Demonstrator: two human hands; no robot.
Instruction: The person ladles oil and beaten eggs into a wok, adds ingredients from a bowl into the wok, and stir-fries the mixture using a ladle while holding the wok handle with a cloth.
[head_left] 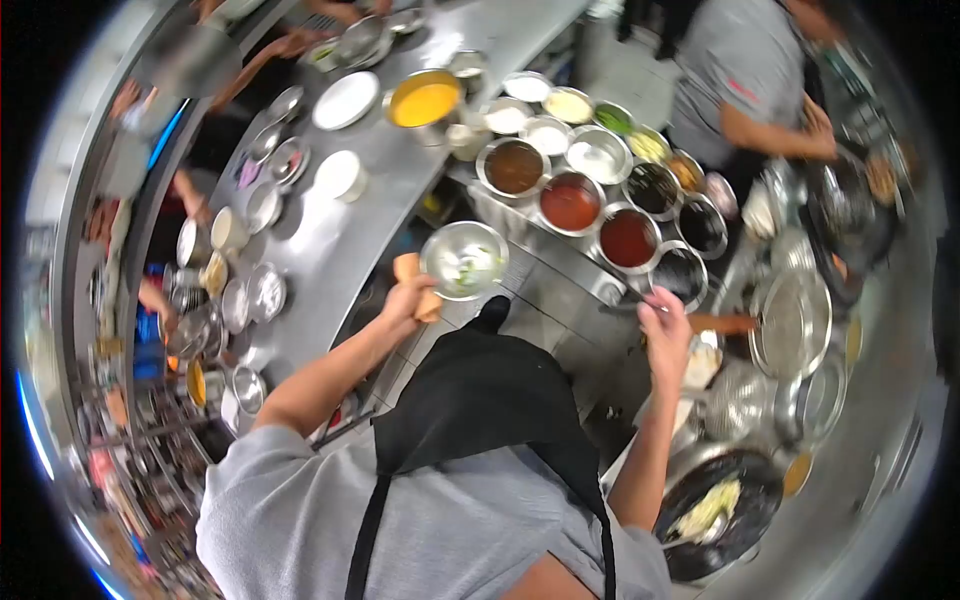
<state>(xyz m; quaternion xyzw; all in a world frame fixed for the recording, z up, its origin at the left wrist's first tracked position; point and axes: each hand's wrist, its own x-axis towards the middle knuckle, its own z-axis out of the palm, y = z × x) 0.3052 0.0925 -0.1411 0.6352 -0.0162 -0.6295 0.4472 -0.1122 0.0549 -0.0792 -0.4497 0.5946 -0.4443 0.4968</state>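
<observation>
My left hand (408,302) is closed around a folded tan cloth (408,270) and the near edge of a steel bowl (465,261). Some pale green pieces lie in the bottom of that bowl, which hangs over the floor. My right hand (665,322) is pinched on a thin metal handle beside a pot of dark liquid (678,277); the far end of the handle is not clear. Left of that pot stand two pots of red sauce (628,237) (570,202).
Steel counter (330,240) with bowls at the left; yellow liquid in a pot (424,98) at the top. A co-worker (740,80) stands at the upper right. A wok (720,510) with food and a strainer (790,322) are at the right.
</observation>
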